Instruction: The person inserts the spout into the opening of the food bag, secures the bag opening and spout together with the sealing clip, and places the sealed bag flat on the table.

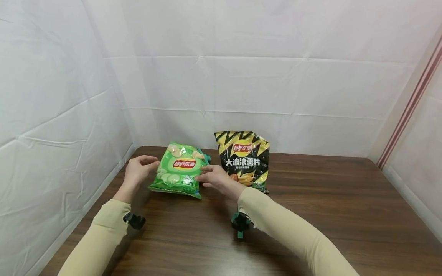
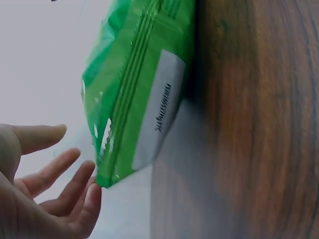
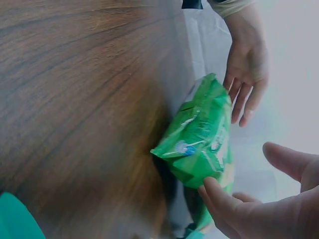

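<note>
On the brown table (image 1: 317,207), the green bag (image 1: 178,170) sits between the left hand (image 1: 137,171) and the right hand (image 1: 219,179). The left hand's thumb is apart from its loosely bent fingers, and one fingertip is at the bag's corner. The right hand's thumb is wide apart from its fingers, with a fingertip at the bag's edge. Just past the right hand is a black bag (image 1: 244,159). White cloth (image 1: 255,84) hangs at the back.

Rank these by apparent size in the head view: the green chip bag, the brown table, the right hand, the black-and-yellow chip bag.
1. brown table
2. green chip bag and black-and-yellow chip bag: too alike to rank, the latter partly hidden
3. right hand
</note>
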The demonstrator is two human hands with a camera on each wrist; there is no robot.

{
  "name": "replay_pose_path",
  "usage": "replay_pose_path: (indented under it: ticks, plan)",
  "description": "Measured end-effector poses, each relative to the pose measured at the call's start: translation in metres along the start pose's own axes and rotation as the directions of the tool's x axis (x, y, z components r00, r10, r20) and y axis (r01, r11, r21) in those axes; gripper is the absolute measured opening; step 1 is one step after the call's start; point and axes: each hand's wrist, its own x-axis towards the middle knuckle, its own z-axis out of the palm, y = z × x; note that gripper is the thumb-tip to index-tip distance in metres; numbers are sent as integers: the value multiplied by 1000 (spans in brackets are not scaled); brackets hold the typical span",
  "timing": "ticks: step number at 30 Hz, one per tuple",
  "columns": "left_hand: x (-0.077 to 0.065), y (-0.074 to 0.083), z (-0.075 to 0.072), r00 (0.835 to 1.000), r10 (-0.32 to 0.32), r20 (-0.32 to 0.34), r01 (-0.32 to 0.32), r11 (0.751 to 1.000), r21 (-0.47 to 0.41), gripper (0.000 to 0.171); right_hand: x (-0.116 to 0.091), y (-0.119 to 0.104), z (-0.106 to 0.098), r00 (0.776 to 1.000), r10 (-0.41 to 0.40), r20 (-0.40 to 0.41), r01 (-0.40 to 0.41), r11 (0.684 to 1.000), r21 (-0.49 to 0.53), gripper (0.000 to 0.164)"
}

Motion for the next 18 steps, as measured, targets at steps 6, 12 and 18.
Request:
replay_pose_path:
  ticks: [6,12,18]
  plan:
    - [-7,17,9,985,122,-122,-120,993,23,44,-14,-6,-10,996,-77,53,80,995,-63,57]
    - [-19,38,24,967,200,-156,-206,978,-23,38,-28,-7,-27,980,-182,84,194,967,-168,48]
    - [-28,53,38,948,282,-146,-291,956,-48,35,-41,-4,-47,965,-251,78,263,933,-246,40]
